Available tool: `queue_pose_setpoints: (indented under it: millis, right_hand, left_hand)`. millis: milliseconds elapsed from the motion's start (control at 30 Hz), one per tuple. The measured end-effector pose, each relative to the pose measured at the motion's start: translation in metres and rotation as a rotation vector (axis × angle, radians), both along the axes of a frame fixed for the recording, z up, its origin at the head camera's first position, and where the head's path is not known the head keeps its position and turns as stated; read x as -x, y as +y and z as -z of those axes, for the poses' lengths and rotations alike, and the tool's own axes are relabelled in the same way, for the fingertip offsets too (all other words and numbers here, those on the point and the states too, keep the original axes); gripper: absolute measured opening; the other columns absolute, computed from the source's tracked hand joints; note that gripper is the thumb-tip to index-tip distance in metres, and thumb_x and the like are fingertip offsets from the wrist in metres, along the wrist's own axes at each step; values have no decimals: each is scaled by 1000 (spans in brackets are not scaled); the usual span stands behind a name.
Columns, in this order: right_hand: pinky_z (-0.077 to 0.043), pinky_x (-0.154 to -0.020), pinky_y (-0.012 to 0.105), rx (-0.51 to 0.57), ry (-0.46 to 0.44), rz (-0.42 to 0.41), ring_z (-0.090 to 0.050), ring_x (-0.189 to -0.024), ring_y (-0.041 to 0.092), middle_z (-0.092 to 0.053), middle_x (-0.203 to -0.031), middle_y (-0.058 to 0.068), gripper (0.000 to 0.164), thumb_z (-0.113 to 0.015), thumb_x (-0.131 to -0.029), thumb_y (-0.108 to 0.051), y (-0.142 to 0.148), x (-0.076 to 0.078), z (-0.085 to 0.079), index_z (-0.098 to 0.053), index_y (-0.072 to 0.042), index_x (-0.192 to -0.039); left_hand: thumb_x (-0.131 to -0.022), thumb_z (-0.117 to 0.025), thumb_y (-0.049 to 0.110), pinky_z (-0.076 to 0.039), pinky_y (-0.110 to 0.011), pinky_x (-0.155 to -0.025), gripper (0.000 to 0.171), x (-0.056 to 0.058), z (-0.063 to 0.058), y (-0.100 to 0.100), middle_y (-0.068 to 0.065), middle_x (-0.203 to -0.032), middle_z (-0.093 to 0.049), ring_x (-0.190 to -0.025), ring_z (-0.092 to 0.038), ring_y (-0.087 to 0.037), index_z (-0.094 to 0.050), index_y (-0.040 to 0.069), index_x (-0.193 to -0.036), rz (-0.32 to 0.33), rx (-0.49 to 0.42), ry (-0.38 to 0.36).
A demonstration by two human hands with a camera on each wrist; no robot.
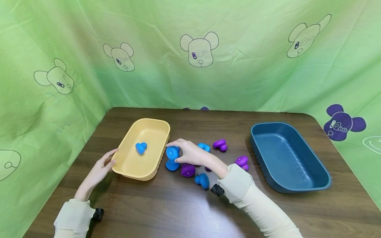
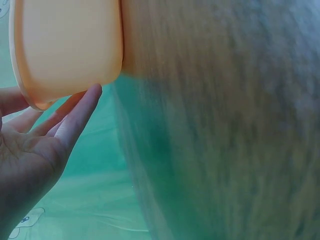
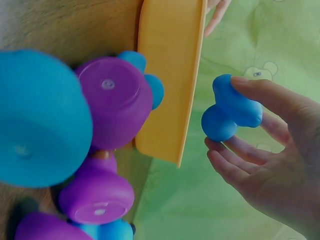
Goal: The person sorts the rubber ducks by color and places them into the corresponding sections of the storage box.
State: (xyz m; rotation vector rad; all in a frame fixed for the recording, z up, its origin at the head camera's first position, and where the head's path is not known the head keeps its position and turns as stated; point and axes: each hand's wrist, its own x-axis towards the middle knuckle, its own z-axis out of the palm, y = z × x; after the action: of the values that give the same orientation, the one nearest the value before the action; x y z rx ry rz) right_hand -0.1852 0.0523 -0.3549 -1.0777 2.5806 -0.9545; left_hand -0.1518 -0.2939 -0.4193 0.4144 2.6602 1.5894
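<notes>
My right hand [image 1: 190, 152] holds a blue toy piece [image 3: 232, 107] between thumb and fingertips, beside the yellow basin's right wall. The piece has a rounded ball joined to a lobed, heart-like part. My left hand [image 1: 99, 170] rests at the left side of the yellow basin [image 1: 125, 172], its fingers [image 2: 82, 112] straight along the outer wall near the rim. Inside that basin lies a blue heart-shaped piece [image 1: 141, 148]. Below and right of my right hand are another blue piece [image 1: 172, 165] and a purple piece [image 1: 188, 170]; the hand and forearm hide some of the group.
More loose pieces lie about mid-table: a tilted blue one [image 1: 203, 180], a blue one [image 1: 204, 147] behind my forearm, and purple ones [image 1: 219, 144] toward the right. A dark blue basin [image 1: 269, 178] stands at the right. A green patterned cloth [image 1: 238, 82] hangs behind the table.
</notes>
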Motion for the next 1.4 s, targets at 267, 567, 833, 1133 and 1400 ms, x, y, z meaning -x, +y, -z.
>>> queue_pose_setpoints:
  millis: [267, 567, 833, 1133, 1400]
  right_hand:
    - [-40, -81, 30, 26, -11, -10, -48, -102, 19, -49, -121, 10, 52, -67, -76, -10, -13, -2, -4, -49, -8, -125]
    - [-41, -86, 30, 28, 13, -23, -47, -104, 19, -50, -120, 9, 50, -67, -77, -10, -27, -5, -3, -50, -8, -124]
    - [-38, -92, 31, 49, 23, -30, -45, -110, 21, -50, -121, 10, 49, -66, -78, -10, -41, -11, -1, -50, -6, -124]
    - [-39, -81, 24, 54, 46, -51, -47, -94, 18, -52, -111, 10, 49, -66, -76, -8, -58, -15, 2, -52, -8, -122]
    - [-38, -88, 24, 45, 18, -53, -47, -103, 19, -52, -115, 10, 50, -67, -76, -10, -68, -18, 4, -51, -9, -123]
  left_hand:
    - [-92, -41, 1, -46, -22, -61, 40, 1, 2, -1, -33, -99, -52, -76, -54, -3, -32, -9, -129, -11, 19, -5]
    - [-92, -41, 2, -47, -22, -62, 40, 0, 1, 0, -34, -101, -51, -78, -54, -4, -31, -9, -130, -8, -1, -18]
    - [-93, -41, 4, -46, -22, -63, 41, -1, 0, 1, -32, -101, -52, -77, -53, -1, -30, -8, -131, -8, 6, -23]
    - [-93, -41, 3, -47, -22, -63, 40, -2, -1, 2, -34, -103, -51, -79, -53, 0, -31, -8, -130, -14, 11, -25]
    - [-92, -41, 3, -46, -21, -62, 39, -2, -1, 1, -32, -100, -52, -77, -53, -1, -32, -8, -129, -22, 21, -15]
